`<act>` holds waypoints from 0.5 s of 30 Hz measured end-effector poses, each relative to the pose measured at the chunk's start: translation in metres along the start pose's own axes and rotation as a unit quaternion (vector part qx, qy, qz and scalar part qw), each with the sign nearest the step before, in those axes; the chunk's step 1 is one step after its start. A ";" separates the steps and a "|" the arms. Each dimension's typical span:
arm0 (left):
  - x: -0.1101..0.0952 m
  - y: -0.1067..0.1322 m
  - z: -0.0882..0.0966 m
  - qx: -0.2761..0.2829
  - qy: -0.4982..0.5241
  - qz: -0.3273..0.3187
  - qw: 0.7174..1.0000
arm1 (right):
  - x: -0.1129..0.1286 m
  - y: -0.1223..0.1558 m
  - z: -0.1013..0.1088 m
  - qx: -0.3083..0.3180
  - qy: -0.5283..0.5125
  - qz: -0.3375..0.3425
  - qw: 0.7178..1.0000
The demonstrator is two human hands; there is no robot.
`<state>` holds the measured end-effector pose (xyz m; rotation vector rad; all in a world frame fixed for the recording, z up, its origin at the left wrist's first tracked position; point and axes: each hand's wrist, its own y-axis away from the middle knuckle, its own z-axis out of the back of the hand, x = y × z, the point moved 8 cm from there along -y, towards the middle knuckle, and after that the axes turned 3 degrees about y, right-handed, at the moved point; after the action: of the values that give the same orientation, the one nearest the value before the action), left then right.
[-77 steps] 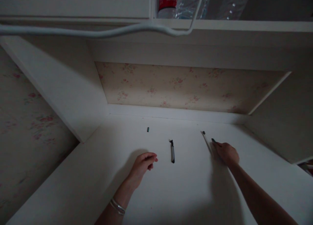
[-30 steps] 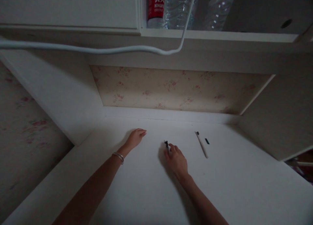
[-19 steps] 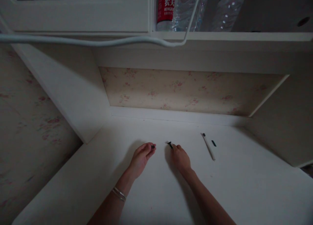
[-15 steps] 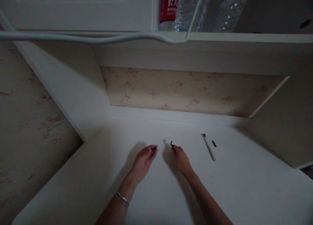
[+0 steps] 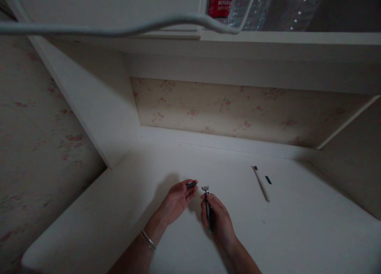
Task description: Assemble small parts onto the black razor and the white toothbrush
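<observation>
Over the white desktop [image 5: 166, 159], my left hand [image 5: 177, 198] pinches a small black block, which looks like a razor cartridge [image 5: 191, 184], between thumb and fingers. To its right, my right hand [image 5: 222, 220] is closed around a razor handle [image 5: 209, 212], dark with a metal neck. The bare forked end of that handle points up, just right of the cartridge with a small gap between them. A light toothbrush [image 5: 262, 186] with a dark head lies to the right of my right hand. Beside it rests a small dark green strip [image 5: 268, 180].
A shelf [image 5: 285, 38] with several clear plastic bottles [image 5: 248, 12], one red-labelled, spans the top. A pale cable [image 5: 119, 30] hangs across in front. White side panels [image 5: 86, 83] and a flowered wall [image 5: 193, 103] enclose the desk.
My right hand has turned, so the razor handle now shows along its length with the forked end up. My left hand shows more of the cartridge. The view has shifted slightly.
</observation>
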<state>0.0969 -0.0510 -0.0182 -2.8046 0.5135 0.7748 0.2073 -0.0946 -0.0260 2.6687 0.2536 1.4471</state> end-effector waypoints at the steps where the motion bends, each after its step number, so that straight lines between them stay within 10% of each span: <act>1: 0.001 0.000 -0.001 0.003 -0.004 0.002 1.000 | 0.000 0.001 -0.002 0.006 0.000 0.001 1.000; 15: 0.016 0.003 -0.005 0.012 -0.052 0.051 0.997 | -0.005 0.011 -0.014 0.045 0.075 0.037 0.995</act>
<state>0.1111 -0.0592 -0.0228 -2.7172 0.6460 0.9231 0.1938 -0.1066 -0.0203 2.6680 0.2377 1.7014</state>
